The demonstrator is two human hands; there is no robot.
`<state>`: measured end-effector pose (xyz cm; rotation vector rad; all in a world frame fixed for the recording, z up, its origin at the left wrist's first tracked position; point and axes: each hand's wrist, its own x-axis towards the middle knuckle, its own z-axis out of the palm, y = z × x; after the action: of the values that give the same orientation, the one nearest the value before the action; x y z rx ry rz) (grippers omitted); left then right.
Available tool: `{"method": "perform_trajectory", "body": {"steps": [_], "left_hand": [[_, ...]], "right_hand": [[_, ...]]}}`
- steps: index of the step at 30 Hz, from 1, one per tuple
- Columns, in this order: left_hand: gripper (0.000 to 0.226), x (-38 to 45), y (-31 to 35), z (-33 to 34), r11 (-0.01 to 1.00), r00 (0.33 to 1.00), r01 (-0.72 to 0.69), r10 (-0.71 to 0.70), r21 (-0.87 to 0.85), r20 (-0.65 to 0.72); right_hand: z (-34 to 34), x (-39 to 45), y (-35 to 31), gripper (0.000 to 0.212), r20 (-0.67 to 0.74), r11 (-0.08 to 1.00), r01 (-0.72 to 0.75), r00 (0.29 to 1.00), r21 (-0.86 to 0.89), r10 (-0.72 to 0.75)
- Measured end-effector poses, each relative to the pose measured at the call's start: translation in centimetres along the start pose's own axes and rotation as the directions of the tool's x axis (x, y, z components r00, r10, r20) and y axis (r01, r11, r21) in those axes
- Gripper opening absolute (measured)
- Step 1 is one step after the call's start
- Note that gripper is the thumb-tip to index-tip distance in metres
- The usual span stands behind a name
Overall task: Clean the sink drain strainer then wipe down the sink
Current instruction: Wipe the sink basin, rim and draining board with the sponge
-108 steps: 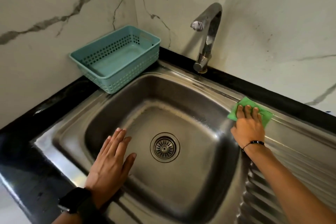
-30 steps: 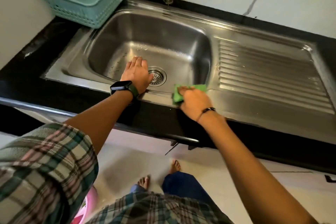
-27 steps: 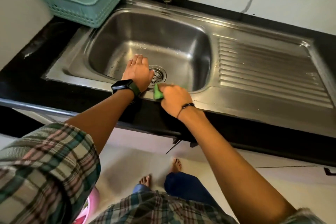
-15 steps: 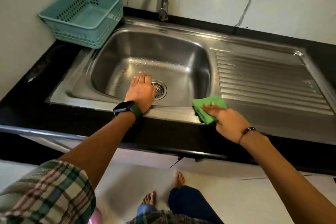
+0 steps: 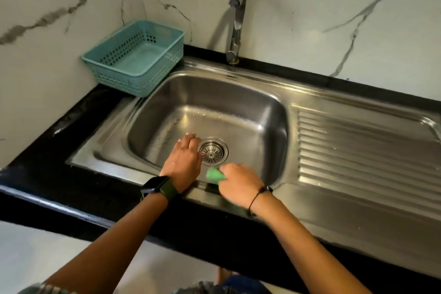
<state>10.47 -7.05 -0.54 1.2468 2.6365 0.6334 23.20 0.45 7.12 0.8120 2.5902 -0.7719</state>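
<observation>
A stainless steel sink (image 5: 167,100) with a ribbed drainboard (image 5: 358,155) fills the middle of the view. The round metal drain strainer (image 5: 213,151) sits in the basin floor. My left hand (image 5: 182,162) lies flat over the basin's near wall, fingers apart, just left of the strainer, holding nothing. My right hand (image 5: 239,184) is shut on a bunched green cloth (image 5: 214,175) and presses it on the sink's front rim, right beside my left hand. Most of the cloth is hidden under my fingers.
A teal plastic basket (image 5: 136,57) stands at the sink's back left corner on the black counter (image 5: 47,174). A chrome tap (image 5: 235,24) rises behind the basin against the marble wall. The counter's front edge runs just below my wrists.
My right hand has slid the green cloth left along the front rim, from near the drainboard to beside my left hand. The left hand stayed put. The camera tilted up.
</observation>
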Motion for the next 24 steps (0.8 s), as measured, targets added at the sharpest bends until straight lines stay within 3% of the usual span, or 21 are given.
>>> {"method": "perform_trajectory", "body": {"steps": [2,4,9,12,14,19,24], "left_hand": [[0.039,-0.1,0.0,-0.6,0.987,0.995,0.092,-0.095,-0.129,-0.018],[0.039,0.1,0.0,-1.5,0.956,0.977,0.180,-0.202,-0.233,-0.072],[0.040,1.3,0.6,-5.0,0.874,0.923,0.229,-0.335,-0.428,-0.190],[0.034,3.0,0.5,-8.0,0.858,0.911,0.188,-0.334,-0.478,-0.241],[0.033,4.3,0.2,-10.3,0.864,0.899,0.152,-0.323,-0.479,-0.297],[0.029,7.0,-2.3,-15.5,0.844,0.874,0.099,-0.327,-0.527,-0.359],[0.026,10.2,-6.8,-19.0,0.792,0.883,0.094,-0.346,-0.603,-0.316]], "right_hand": [[-1.8,2.1,0.1,0.016,0.061,0.900,-0.068,0.997,0.431,0.046],[-3.6,4.0,0.0,0.015,0.098,0.683,-0.121,0.993,0.720,0.072],[-7.6,8.2,-1.4,0.029,0.052,0.445,-0.051,0.999,0.894,0.010],[-9.8,10.3,-3.2,0.033,0.052,0.370,-0.029,0.997,0.929,-0.052],[-10.9,11.9,-4.8,0.039,-0.014,0.398,0.028,0.999,0.917,-0.037],[-14.4,16.3,-11.4,0.036,-0.278,0.585,0.270,0.957,0.765,-0.077],[-17.0,22.4,-20.0,0.036,-0.513,0.810,0.410,0.843,0.419,-0.162]]}}
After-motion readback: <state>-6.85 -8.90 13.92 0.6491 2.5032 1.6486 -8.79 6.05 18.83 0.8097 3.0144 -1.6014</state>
